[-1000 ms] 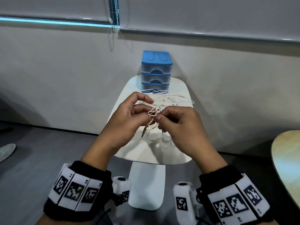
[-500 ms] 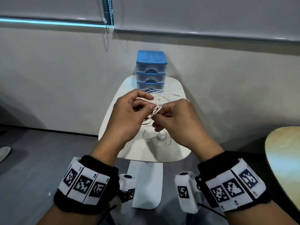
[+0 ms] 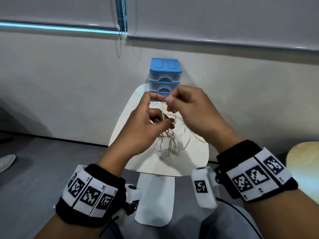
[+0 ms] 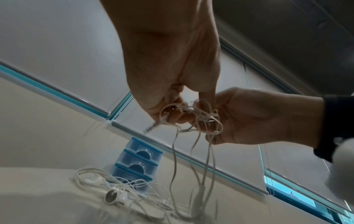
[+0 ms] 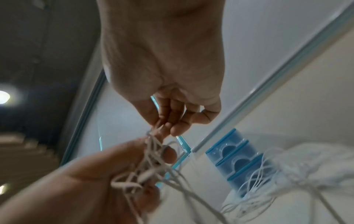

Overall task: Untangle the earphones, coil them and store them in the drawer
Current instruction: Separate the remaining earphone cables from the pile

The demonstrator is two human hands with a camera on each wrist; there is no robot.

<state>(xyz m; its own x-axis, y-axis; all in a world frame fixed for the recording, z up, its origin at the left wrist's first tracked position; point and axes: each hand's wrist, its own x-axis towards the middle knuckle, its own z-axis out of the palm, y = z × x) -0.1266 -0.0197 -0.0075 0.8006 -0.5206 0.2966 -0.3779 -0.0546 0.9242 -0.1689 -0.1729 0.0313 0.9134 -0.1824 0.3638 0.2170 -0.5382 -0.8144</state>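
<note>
White tangled earphones [image 3: 170, 135] hang between both hands above the small white table [image 3: 138, 163]. My left hand [image 3: 151, 118] pinches the knot of cord [image 4: 184, 112] at thumb and fingers. My right hand [image 3: 174, 102] is higher and pinches a strand [image 5: 153, 136] pulled up out of the knot. Loose loops drop to the tabletop, where an earbud [image 4: 114, 197] and more cord lie. The blue three-drawer box [image 3: 165, 75] stands at the table's far end with all drawers closed, partly hidden behind my hands.
The table stands against a pale wall with a roller blind and bead chain [image 3: 121, 18] above. A round wooden table [image 3: 303, 163] edges in at right. A shoe [image 3: 6, 162] rests on the grey floor at far left.
My right hand rose and moved away from the left, drawing a strand up out of the knot. The left hand stayed on the tangle. More cord now hangs slack over the table.
</note>
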